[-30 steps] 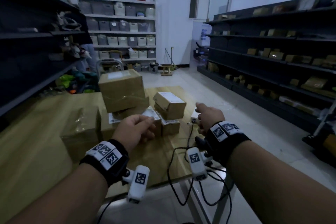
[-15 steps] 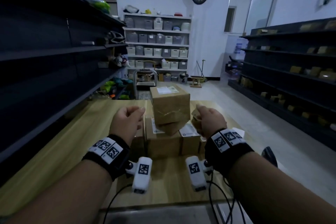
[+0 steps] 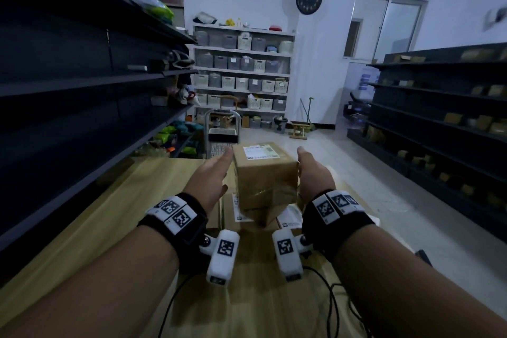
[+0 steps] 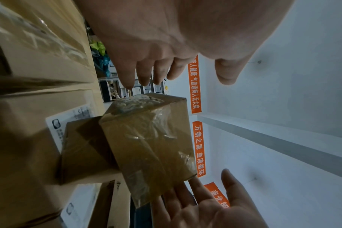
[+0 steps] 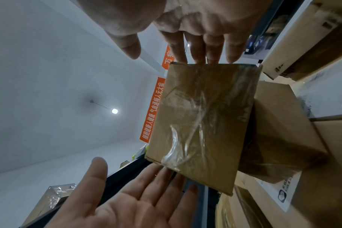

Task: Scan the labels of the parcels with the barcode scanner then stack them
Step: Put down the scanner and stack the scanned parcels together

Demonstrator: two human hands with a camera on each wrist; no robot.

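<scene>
A taped brown parcel (image 3: 264, 175) with a white label (image 3: 260, 151) on top crowns a stack on the wooden table (image 3: 109, 228). It rests on a smaller, skewed box (image 3: 263, 215), which lies on labelled boxes (image 3: 233, 217). My left hand (image 3: 212, 177) is flat beside the top parcel's left face, and my right hand (image 3: 311, 173) flat beside its right face. From the right wrist, the right fingers (image 5: 205, 50) reach the parcel's edge (image 5: 205, 115). From the left wrist, the left hand (image 4: 156, 46) is close to the parcel (image 4: 150, 138); contact is unclear. No scanner is visible.
Dark shelving (image 3: 82, 90) runs along the left and more dark shelves (image 3: 439, 123) along the right, across the aisle. A trolley (image 3: 222, 132) stands just behind the table. Black cables (image 3: 334, 302) trail over the table's near right corner.
Both hands have uncurled from loose fists and moved forward to either side of the top parcel. A second ago the right hand was out at the table's right edge.
</scene>
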